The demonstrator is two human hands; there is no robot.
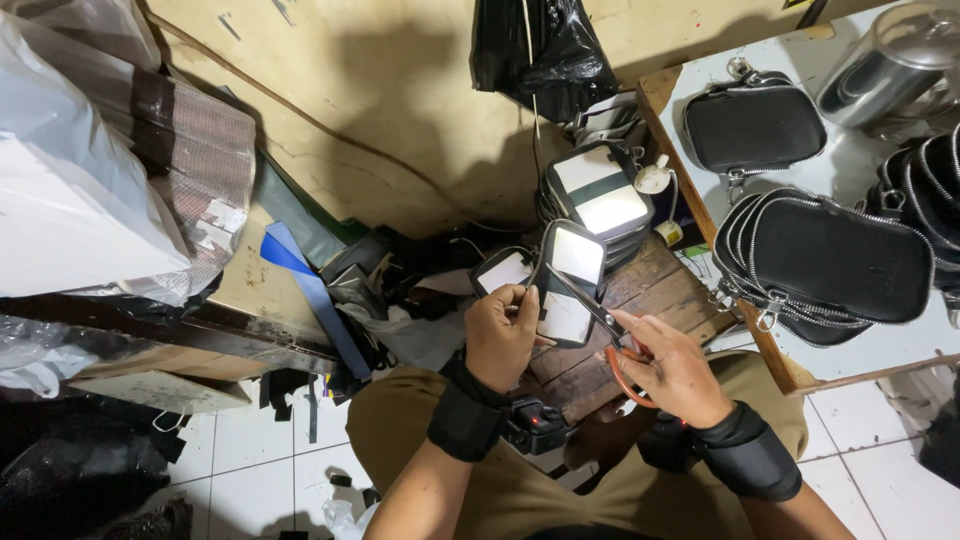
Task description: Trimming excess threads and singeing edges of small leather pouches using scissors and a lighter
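Pouches (835, 262), black, zippered, overlap on the white table (850, 350) at right. Left hand (500, 335) pinches a black-rimmed pouch panel (572, 285) above a wooden board (650, 290). Right hand (672, 365) grips orange-handled scissors (605, 320), blades at the panel's edge. Panel stack (600, 200) sits just behind; scraps crowd the floor at left.
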